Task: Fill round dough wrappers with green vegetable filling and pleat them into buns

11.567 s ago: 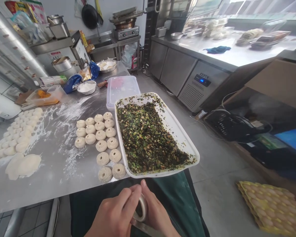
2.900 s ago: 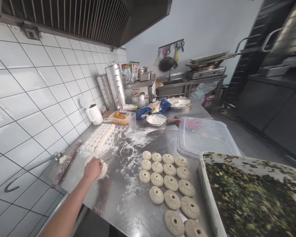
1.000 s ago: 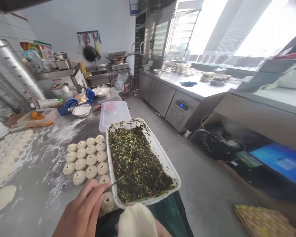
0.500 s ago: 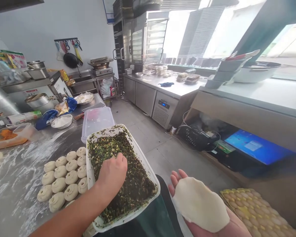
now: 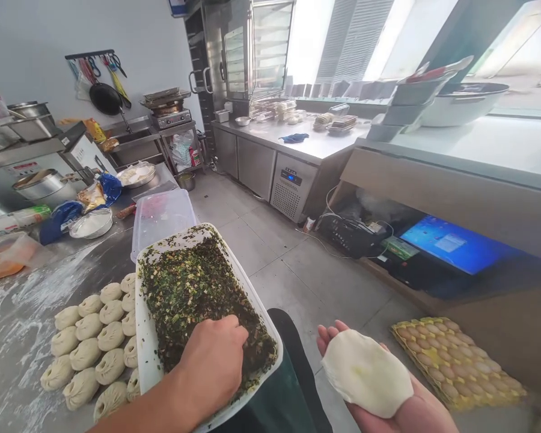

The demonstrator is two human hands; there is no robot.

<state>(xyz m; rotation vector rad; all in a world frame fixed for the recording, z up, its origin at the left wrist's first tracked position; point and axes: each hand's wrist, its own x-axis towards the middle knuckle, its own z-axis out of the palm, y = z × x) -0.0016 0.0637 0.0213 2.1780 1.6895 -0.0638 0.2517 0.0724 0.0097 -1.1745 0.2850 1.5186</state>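
My left hand point(image 5: 219, 361) reaches over a white tub point(image 5: 252, 282) of chopped green filling point(image 5: 189, 288). Its fingers are curled closed, low at the near right part of the filling. What they grip, if anything, is hidden. A thin round dough wrapper point(image 5: 367, 373) lies across the palm of my right hand point(image 5: 410, 409), with a faint greenish smear on its middle. The fingertips show past its far left edge. Rows of pleated stuffed buns point(image 5: 88, 355) sit on the floured worktop point(image 5: 13, 343), left of the tub.
A translucent plastic lid point(image 5: 165, 219) lies behind the tub. Farther left are a metal bowl of flour point(image 5: 91, 224) and a container with orange filling point(image 5: 4, 258). An egg tray point(image 5: 455, 361) rests low at the right. A steel counter point(image 5: 297, 135) stands across the floor.
My left hand has moved toward the near end of the tub, through the filling. The right hand still carries the wrapper, whose middle now shows a faint smear. The view has shifted.
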